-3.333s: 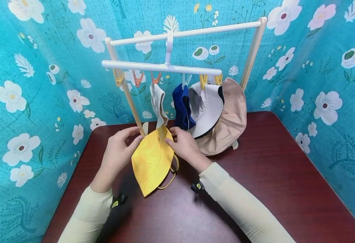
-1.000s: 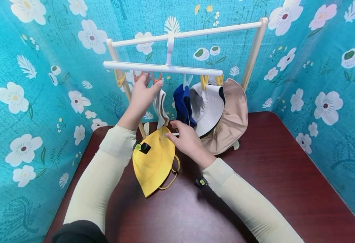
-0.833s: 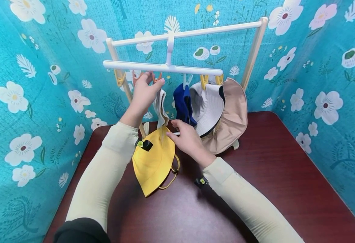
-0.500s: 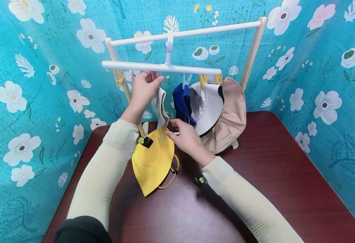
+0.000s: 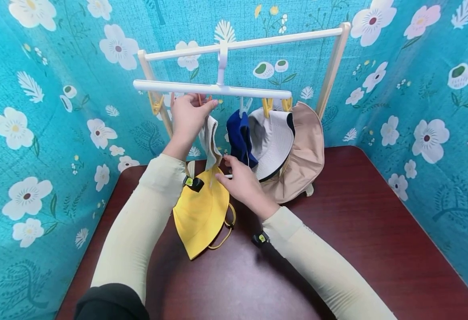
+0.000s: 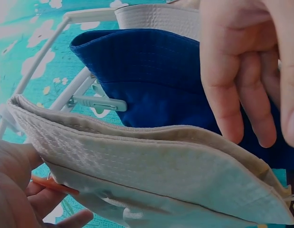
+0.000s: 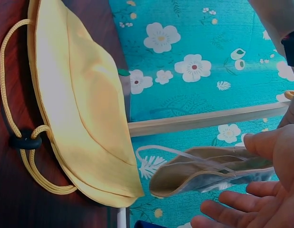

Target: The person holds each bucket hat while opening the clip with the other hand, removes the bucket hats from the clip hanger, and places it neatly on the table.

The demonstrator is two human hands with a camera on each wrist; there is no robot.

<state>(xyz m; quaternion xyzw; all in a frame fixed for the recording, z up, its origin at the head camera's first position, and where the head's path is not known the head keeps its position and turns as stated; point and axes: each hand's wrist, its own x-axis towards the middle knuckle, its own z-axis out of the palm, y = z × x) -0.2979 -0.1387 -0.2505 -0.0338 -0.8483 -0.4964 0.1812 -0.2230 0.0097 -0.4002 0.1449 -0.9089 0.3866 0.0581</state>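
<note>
My left hand (image 5: 190, 118) is raised under the white hanger (image 5: 214, 88) and pinches an orange clothespin (image 6: 55, 184) at the top of a pale beige bucket hat (image 6: 137, 156). That hat hangs edge-on from the hanger in the head view. My right hand (image 5: 243, 180) is beside the hat's lower end, its fingers loose; in the left wrist view those fingers hang in front of the blue hat (image 6: 142, 71). A yellow hat (image 5: 202, 218) with a cord and black toggle sits on the table below the beige one, partly behind my left forearm.
A wooden rack (image 5: 334, 71) carries the hanger. A light grey bucket hat (image 5: 271, 138) and a pink-beige wide hat (image 5: 310, 151) hang at the right from yellow clothespins. Another yellow clothespin (image 5: 155, 104) hangs at the left end. Floral cloth (image 5: 426, 102) surrounds the dark red table (image 5: 378, 231).
From beside the yellow hat my left hand has risen to the orange clothespins, then shifted slightly right. My right hand has stayed near the beige hat's lower end. The hats hang nearly as before.
</note>
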